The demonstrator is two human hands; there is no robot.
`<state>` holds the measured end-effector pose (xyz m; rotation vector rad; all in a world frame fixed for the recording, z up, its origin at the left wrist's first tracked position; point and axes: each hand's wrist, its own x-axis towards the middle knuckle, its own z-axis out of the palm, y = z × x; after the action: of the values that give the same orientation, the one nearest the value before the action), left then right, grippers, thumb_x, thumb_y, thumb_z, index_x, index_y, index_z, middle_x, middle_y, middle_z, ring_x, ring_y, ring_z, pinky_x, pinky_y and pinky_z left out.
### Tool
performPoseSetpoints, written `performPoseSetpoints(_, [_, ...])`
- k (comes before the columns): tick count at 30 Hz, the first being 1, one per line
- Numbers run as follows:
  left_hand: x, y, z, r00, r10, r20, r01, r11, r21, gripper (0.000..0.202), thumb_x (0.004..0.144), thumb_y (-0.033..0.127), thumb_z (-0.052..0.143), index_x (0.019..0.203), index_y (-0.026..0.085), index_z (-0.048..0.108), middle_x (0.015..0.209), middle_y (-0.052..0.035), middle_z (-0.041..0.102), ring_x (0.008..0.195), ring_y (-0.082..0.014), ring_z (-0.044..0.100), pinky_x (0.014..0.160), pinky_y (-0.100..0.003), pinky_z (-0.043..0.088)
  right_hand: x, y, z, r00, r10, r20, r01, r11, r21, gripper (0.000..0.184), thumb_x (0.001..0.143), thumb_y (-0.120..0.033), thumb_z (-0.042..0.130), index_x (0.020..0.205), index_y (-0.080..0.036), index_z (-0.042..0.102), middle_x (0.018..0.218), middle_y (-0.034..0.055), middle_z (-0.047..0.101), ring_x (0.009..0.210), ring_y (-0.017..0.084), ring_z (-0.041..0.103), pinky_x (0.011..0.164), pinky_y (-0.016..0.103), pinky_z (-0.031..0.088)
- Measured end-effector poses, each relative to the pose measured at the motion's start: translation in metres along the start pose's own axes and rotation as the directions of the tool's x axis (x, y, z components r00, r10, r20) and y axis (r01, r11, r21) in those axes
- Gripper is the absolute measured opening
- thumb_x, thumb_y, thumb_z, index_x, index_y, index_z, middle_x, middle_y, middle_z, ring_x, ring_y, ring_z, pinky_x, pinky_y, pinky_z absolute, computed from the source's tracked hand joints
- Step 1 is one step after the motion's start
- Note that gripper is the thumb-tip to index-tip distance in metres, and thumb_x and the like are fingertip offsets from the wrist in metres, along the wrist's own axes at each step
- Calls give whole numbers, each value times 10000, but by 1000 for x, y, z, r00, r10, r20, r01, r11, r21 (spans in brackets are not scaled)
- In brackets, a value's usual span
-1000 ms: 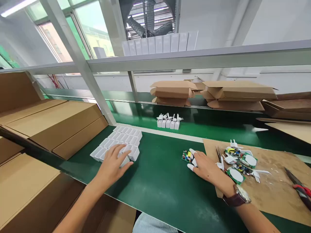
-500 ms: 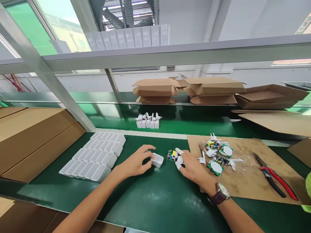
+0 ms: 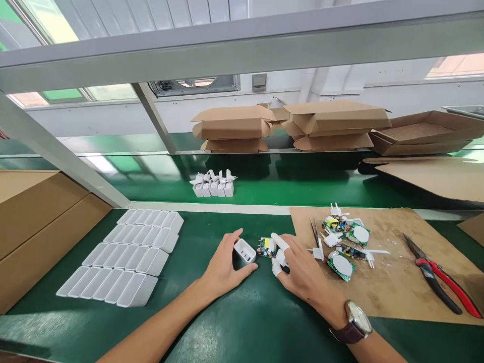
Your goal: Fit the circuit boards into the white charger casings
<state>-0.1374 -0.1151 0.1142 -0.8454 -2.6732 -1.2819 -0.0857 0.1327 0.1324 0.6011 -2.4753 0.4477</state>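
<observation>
In the middle of the green work surface, my left hand (image 3: 223, 264) has its thumb and fingers curled round a small white plastic charger housing (image 3: 245, 251). Slot-like openings show on the housing's upward face. Just to the right, my right hand (image 3: 297, 262) pinches a small circuit board (image 3: 265, 246) with a yellow part on it. White covers sit on some of its fingertips, and these fingers hide part of the board. A narrow gap separates the board from the housing.
Rows of white housings (image 3: 124, 257) stand at left. Plug pieces on white housings (image 3: 214, 187) are behind. On brown cardboard (image 3: 385, 297) at right lie several circuit boards (image 3: 342, 264), tweezers (image 3: 314, 232) and red-black pliers (image 3: 434, 272). Cardboard boxes (image 3: 336, 118) line the back.
My left hand has closed round the housing and turned it, so its slotted face shows instead of its open hollow. My right hand stays at the circuit board. The view has tilted down.
</observation>
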Motion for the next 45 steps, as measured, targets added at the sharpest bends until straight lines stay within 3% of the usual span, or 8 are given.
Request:
performPoseSetpoints(5, [1,-1,-5,987,149,-60,-154,985,-75,786,911,187,679,1573,291,268,1333,-121,611,1187,-271,648,1031,-480,564,5,-11,-18,983,41,-178,-26,996,88,696,935,-100,576,1576,-216,332,1280,160,644,1210,325,650,953,519,629])
performPoseSetpoints(8, [1,1,-10,966,252,-58,-256,963,-82,800,923,126,630,1601,295,242,1397,-139,598,1268,-282,605,1077,-501,539,5,-24,-27,987,41,-156,-11,982,187,745,929,-98,591,1604,-243,311,1309,156,659,1241,320,655,978,531,628])
performPoseSetpoints(12, [-1,3,-10,943,332,-35,-333,939,-82,850,913,74,606,1629,293,203,1442,-151,589,1324,-299,555,1100,-530,521,2,-35,-27,992,-50,-116,65,990,128,791,905,-55,576,1627,-215,293,1284,163,700,1230,324,674,960,529,643])
performPoseSetpoints(45, [-2,7,-13,936,347,51,-342,935,-90,879,926,90,619,1650,290,162,1463,-152,599,1367,-305,533,1116,-536,521,0,-33,-22,998,-56,-27,60,981,186,795,920,-47,542,1643,-215,257,1380,162,669,1307,311,634,1022,506,622])
